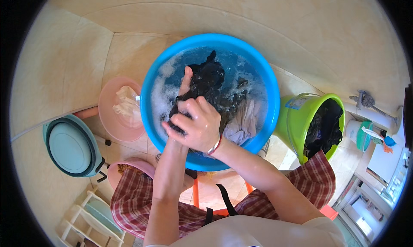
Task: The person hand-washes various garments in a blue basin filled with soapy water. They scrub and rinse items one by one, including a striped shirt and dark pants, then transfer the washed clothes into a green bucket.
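Curling over a wet black cloth [208, 77], the right grip [198, 123] clasps its near end, fingers bent tightly around bunched folds. Most of the cloth lies beyond those knuckles, spreading toward the far side of the blue basin [147, 81], in sudsy water [165, 92]. Below the right grip, the left grip [185, 82] is largely hidden by cloth, one digit extended along its left edge; I cannot tell how far it closes. A pale cloth [243, 123] sits to the right, apart from both grips.
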### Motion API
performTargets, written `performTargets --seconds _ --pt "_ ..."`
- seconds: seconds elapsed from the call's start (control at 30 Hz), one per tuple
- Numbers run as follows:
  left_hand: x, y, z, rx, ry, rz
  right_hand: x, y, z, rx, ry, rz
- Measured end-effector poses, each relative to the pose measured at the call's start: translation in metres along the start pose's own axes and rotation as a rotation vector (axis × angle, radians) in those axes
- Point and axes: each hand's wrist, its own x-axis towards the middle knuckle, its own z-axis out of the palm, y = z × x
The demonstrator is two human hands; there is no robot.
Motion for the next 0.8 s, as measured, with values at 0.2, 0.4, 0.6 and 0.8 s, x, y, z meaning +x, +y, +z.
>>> performTargets --seconds 0.2,0.4,0.6,0.8 --pt "0.008 -0.008 -0.042 0.576 0.34 0.55 0.002 0.046 0.013 0.201 0.063 0.1" --pt "-0.002 -0.036 -0.024 0.553 0.496 0.445 -0.046 0.171 0.017 -0.152 -0.144 0.431" --pt "0.004 -0.021 -0.053 0.368 0.352 0.256 -0.082 0.196 0.003 -0.246 -0.261 0.444" --pt "0.032 -0.028 -0.068 0.411 0.324 0.143 -0.077 0.203 0.023 -0.332 -0.482 0.862"
